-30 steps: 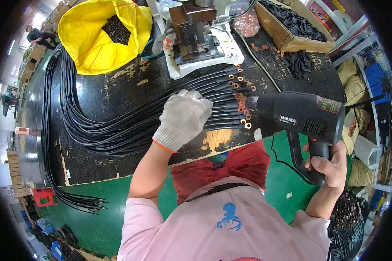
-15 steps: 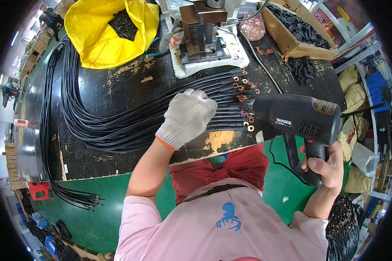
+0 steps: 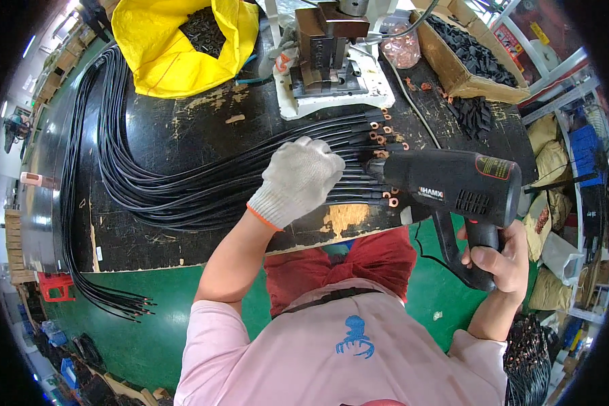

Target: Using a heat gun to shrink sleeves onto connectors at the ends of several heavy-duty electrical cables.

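A bundle of black cables (image 3: 176,183) runs in a bend across the dark worktable, with copper ring terminals (image 3: 394,201) at its right ends. My left hand (image 3: 303,177), in a white knit glove with an orange cuff, is closed over the cables just left of those ends; its fingertips are partly hidden. In my bare right hand (image 3: 504,260) is a black heat gun (image 3: 453,179), gripped by its handle. The gun's nozzle points left and lies over the middle terminals, covering some of them. Black sleeves (image 3: 358,139) sit around the cable ends.
Behind the cables stands a white-based press (image 3: 338,95). A yellow sack (image 3: 162,61) of small dark parts is at the back left. At the back right are a cardboard box (image 3: 453,74) of black sleeves, a loose sleeve pile (image 3: 472,116) and a clear bag (image 3: 400,51) of copper-coloured pieces.
The heat gun has moved a little left, so its nozzle is closer to my gloved left hand and covers more of the cable ends. The whole view has shifted slightly.
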The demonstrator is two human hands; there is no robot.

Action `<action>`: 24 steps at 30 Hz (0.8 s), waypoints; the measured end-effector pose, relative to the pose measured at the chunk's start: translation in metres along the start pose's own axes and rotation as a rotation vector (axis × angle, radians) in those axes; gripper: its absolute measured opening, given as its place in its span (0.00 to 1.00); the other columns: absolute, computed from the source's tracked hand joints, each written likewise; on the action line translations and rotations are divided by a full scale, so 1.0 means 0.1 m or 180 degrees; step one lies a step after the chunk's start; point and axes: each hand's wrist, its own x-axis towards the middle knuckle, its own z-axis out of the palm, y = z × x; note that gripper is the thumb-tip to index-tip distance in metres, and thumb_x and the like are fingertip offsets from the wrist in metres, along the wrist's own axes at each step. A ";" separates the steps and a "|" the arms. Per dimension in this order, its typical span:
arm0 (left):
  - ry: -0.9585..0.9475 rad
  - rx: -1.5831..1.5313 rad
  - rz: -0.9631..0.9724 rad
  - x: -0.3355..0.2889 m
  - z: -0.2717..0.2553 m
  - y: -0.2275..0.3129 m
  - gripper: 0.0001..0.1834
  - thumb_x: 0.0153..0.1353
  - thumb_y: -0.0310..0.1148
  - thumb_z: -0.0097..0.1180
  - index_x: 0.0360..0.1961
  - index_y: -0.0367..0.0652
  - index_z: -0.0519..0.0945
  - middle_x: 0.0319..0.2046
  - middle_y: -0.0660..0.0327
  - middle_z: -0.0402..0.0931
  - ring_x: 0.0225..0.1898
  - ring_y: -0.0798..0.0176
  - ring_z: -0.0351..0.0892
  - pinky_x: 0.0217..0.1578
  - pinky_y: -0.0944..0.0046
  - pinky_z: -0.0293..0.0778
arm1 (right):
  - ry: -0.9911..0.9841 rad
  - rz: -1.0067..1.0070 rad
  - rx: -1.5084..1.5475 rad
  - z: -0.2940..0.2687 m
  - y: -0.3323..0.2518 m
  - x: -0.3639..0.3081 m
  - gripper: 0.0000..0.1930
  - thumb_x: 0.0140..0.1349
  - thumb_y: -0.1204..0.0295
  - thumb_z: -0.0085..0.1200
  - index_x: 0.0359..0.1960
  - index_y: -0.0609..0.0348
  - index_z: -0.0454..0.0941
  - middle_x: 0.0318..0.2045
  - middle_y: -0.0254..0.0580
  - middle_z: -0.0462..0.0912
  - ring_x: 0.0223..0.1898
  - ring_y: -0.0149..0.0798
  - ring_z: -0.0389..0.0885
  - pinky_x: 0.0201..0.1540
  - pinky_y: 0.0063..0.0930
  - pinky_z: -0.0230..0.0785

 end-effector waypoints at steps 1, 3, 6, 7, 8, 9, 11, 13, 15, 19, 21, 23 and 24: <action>-0.0017 -0.0014 0.0031 0.01 -0.01 0.00 0.05 0.60 0.35 0.61 0.31 0.49 0.87 0.33 0.57 0.83 0.40 0.51 0.84 0.41 0.52 0.82 | 0.0079 0.0032 -0.0016 0.01 0.00 0.01 0.26 0.44 0.74 0.67 0.49 0.70 0.81 0.37 0.46 0.88 0.27 0.33 0.85 0.32 0.25 0.78; -0.0026 -0.0025 0.0055 0.01 -0.01 0.00 0.07 0.61 0.34 0.59 0.29 0.47 0.86 0.33 0.56 0.84 0.41 0.52 0.85 0.40 0.52 0.83 | 0.0128 0.0003 0.0025 0.00 0.00 0.01 0.26 0.44 0.74 0.67 0.49 0.70 0.81 0.37 0.46 0.88 0.27 0.33 0.85 0.32 0.25 0.78; -0.0057 0.0000 0.0043 0.00 -0.01 0.00 0.07 0.61 0.34 0.58 0.30 0.47 0.86 0.33 0.56 0.83 0.40 0.52 0.85 0.40 0.52 0.83 | 0.0198 -0.0039 0.0074 0.00 0.01 -0.02 0.26 0.44 0.73 0.68 0.48 0.70 0.81 0.37 0.46 0.88 0.28 0.33 0.85 0.32 0.25 0.78; -0.0027 -0.0019 0.0046 0.00 -0.01 0.00 0.07 0.61 0.34 0.58 0.29 0.47 0.85 0.33 0.56 0.83 0.40 0.52 0.85 0.40 0.52 0.83 | 0.0216 -0.0042 0.0079 0.00 0.01 -0.02 0.26 0.44 0.73 0.68 0.48 0.70 0.81 0.37 0.46 0.88 0.28 0.33 0.85 0.32 0.25 0.78; 0.0002 -0.0038 0.0049 0.00 0.00 0.00 0.07 0.61 0.34 0.58 0.29 0.47 0.85 0.33 0.56 0.83 0.40 0.52 0.85 0.40 0.52 0.83 | 0.0219 -0.0038 0.0077 0.00 0.01 -0.02 0.26 0.44 0.73 0.68 0.48 0.70 0.81 0.37 0.46 0.88 0.28 0.33 0.85 0.32 0.25 0.78; -0.0002 -0.0041 0.0048 0.00 0.00 -0.01 0.07 0.61 0.34 0.58 0.29 0.47 0.85 0.33 0.56 0.83 0.40 0.52 0.85 0.40 0.52 0.83 | 0.0135 -0.0025 0.0044 -0.01 0.00 -0.02 0.26 0.44 0.73 0.68 0.48 0.70 0.81 0.37 0.46 0.88 0.28 0.33 0.85 0.32 0.25 0.78; -0.0032 0.0020 -0.0017 -0.01 0.01 -0.01 0.05 0.60 0.35 0.62 0.33 0.51 0.87 0.33 0.58 0.83 0.40 0.50 0.84 0.43 0.51 0.81 | 0.0051 -0.0011 0.0012 -0.01 -0.01 -0.01 0.26 0.44 0.73 0.68 0.48 0.70 0.81 0.38 0.47 0.88 0.28 0.33 0.85 0.32 0.26 0.78; -0.0059 0.0037 -0.0016 0.00 0.01 -0.01 0.05 0.60 0.35 0.62 0.33 0.51 0.87 0.33 0.58 0.83 0.40 0.50 0.84 0.43 0.51 0.81 | 0.0133 0.0003 -0.0027 0.00 -0.02 -0.01 0.26 0.44 0.73 0.68 0.48 0.70 0.82 0.38 0.47 0.88 0.28 0.33 0.85 0.32 0.26 0.78; -0.0083 0.0060 -0.0016 0.00 0.01 -0.01 0.05 0.60 0.36 0.62 0.32 0.51 0.87 0.33 0.58 0.83 0.41 0.50 0.84 0.43 0.51 0.81 | 0.0179 -0.0026 -0.0025 0.00 0.00 0.00 0.26 0.44 0.72 0.68 0.48 0.70 0.82 0.37 0.47 0.88 0.28 0.33 0.85 0.32 0.25 0.78; -0.0059 0.0029 -0.0009 0.00 0.03 -0.01 0.05 0.60 0.36 0.61 0.32 0.50 0.87 0.33 0.58 0.83 0.40 0.50 0.84 0.43 0.51 0.81 | 0.0209 -0.0022 -0.0030 0.01 -0.02 -0.03 0.26 0.44 0.72 0.69 0.48 0.70 0.82 0.37 0.46 0.88 0.28 0.33 0.85 0.33 0.26 0.78; -0.0040 0.0004 -0.0010 0.00 0.02 0.00 0.05 0.60 0.35 0.61 0.31 0.50 0.87 0.33 0.58 0.83 0.40 0.50 0.84 0.43 0.51 0.81 | 0.0099 -0.0010 -0.0050 0.00 -0.03 -0.04 0.26 0.44 0.72 0.69 0.47 0.70 0.82 0.37 0.46 0.88 0.28 0.33 0.85 0.33 0.26 0.78; 0.0000 -0.0066 -0.0030 0.00 0.01 0.00 0.05 0.60 0.35 0.61 0.31 0.50 0.87 0.32 0.58 0.83 0.40 0.51 0.84 0.43 0.51 0.81 | -0.0009 0.0002 -0.0071 0.00 -0.03 -0.05 0.25 0.44 0.72 0.69 0.47 0.70 0.82 0.38 0.46 0.88 0.28 0.33 0.85 0.33 0.26 0.78; 0.0001 -0.0063 -0.0031 0.00 0.01 0.00 0.05 0.60 0.35 0.61 0.31 0.50 0.87 0.32 0.58 0.83 0.40 0.51 0.84 0.43 0.51 0.81 | 0.0010 0.0009 -0.0075 0.00 -0.03 -0.05 0.25 0.44 0.71 0.69 0.47 0.69 0.83 0.37 0.45 0.88 0.28 0.33 0.85 0.33 0.26 0.78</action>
